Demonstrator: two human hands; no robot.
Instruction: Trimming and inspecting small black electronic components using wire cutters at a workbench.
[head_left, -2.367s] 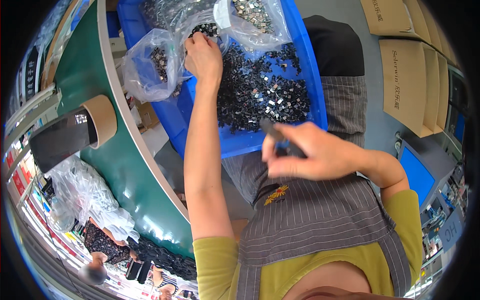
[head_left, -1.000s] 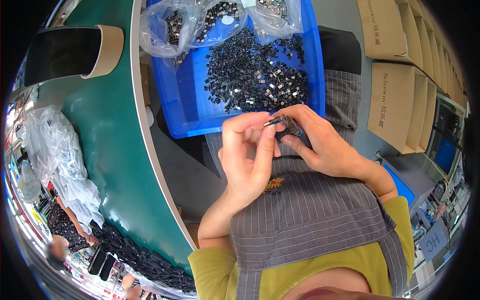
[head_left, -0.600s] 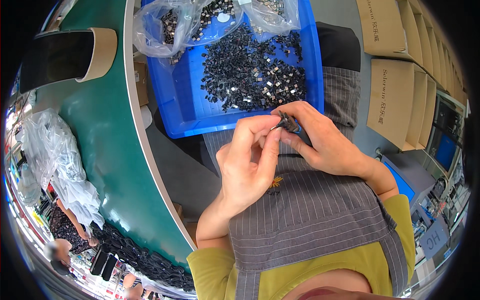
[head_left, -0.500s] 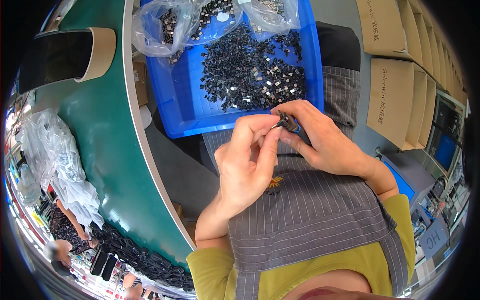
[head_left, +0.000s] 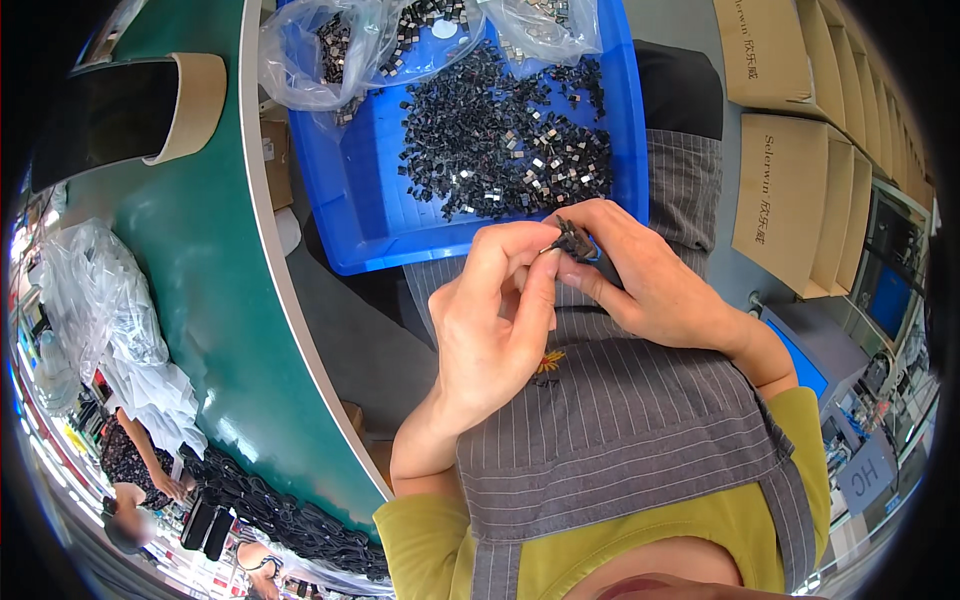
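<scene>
Both of my hands meet just beyond the apron's top, in front of the blue bin (head_left: 365, 185). My right hand (head_left: 655, 285) is closed around a few small black connector-like pieces (head_left: 574, 241), which stick out between thumb and fingers. Thumb and index finger of my left hand (head_left: 490, 325) pinch at the near end of these pieces; what exactly lies between those fingertips is too small to make out. A loose heap of similar small black parts (head_left: 470, 130), some with shiny metal ends, covers much of the bin's floor.
Clear plastic bags (head_left: 330, 75) of parts lie at the bin's far side. Left is a green table (head_left: 225, 330) with a cardboard-edged roll (head_left: 190, 110), plastic bags (head_left: 105, 300) and bundled black cables (head_left: 290, 520). Cardboard boxes (head_left: 790, 205) stand right. Another person (head_left: 140, 460) is at lower left.
My hands stay almost in place, with the fingertips shifting slightly at the black pieces. At lower left, the other person's head and arm have moved.
</scene>
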